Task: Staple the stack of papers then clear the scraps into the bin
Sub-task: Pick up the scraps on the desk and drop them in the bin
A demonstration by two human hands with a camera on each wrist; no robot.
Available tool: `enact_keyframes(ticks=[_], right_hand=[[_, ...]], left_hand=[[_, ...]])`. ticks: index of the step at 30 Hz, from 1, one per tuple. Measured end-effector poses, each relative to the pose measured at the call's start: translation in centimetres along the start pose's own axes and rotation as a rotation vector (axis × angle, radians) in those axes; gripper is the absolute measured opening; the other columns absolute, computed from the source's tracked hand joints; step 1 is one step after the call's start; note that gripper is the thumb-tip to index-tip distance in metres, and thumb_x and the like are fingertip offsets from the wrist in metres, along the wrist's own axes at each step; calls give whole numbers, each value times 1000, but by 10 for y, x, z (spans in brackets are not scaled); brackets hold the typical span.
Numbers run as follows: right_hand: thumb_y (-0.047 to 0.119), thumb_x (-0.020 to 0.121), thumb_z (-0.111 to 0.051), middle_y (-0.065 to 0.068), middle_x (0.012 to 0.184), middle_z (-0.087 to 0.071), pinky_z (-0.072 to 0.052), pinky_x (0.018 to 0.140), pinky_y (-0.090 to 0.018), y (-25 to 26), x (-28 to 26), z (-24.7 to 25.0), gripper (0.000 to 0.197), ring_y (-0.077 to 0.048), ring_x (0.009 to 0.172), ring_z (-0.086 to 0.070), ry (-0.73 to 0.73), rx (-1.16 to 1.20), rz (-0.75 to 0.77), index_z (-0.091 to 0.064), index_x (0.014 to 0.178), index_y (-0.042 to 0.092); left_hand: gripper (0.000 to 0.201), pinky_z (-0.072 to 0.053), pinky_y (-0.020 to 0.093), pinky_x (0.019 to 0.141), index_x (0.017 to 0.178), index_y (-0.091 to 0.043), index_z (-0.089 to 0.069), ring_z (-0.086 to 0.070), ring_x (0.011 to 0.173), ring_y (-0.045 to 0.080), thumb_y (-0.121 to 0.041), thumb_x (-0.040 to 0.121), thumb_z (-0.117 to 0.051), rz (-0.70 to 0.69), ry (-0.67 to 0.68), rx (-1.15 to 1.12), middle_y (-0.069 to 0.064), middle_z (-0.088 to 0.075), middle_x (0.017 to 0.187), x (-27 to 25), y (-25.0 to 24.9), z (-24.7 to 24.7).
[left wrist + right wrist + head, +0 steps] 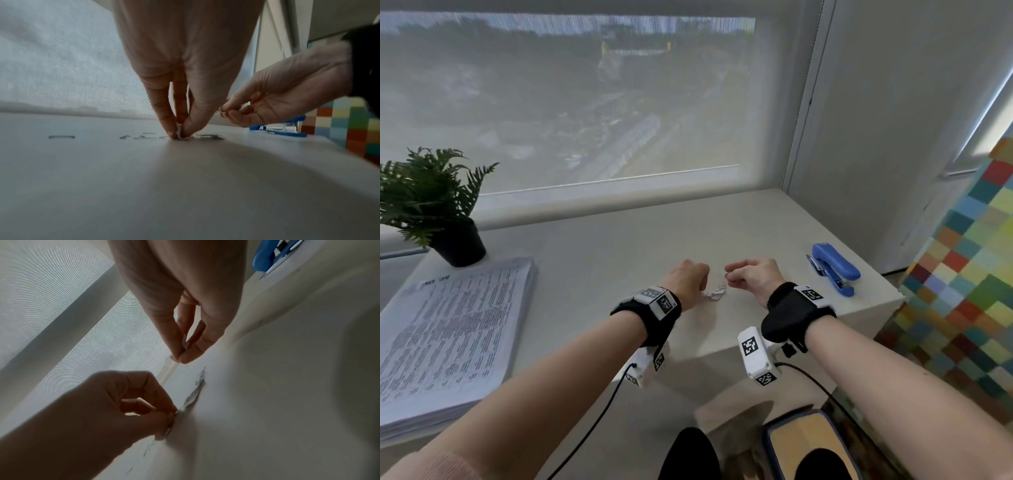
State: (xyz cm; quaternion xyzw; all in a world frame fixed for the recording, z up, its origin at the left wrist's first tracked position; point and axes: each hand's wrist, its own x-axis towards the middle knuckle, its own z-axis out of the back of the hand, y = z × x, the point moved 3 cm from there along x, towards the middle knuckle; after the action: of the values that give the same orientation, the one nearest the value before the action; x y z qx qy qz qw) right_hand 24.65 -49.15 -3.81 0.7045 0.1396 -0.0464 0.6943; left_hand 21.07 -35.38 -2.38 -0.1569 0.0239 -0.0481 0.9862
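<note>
No text can be read: the stack of papers [448,329] carries dense printed lines too small and blurred to make out, and the wrist bands show only black-and-white marker squares.

wrists: 2 black straps [792,313] | white marker-tagged camera boxes [756,356] | black cables [599,416]

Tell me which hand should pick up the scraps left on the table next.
Left, probably. The left hand is already down at the loose scraps, pinching one on the table. The right hand is lifted, its grip occupied by a scrap.
</note>
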Motion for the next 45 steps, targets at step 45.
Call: enact_keyframes(ticks=[45], right_hand=[[-11, 79, -64, -20, 86, -65, -55, 58, -18, -190, -70, 238, 13, -23, 70, -61, -125, -37, -368, -67, 90, -6]], left_hand=[[39, -46, 19, 48, 53, -22, -51, -53, 42, -3, 10, 70, -65, 7, 471, -757, -6, -57, 53, -15, -157, -258]])
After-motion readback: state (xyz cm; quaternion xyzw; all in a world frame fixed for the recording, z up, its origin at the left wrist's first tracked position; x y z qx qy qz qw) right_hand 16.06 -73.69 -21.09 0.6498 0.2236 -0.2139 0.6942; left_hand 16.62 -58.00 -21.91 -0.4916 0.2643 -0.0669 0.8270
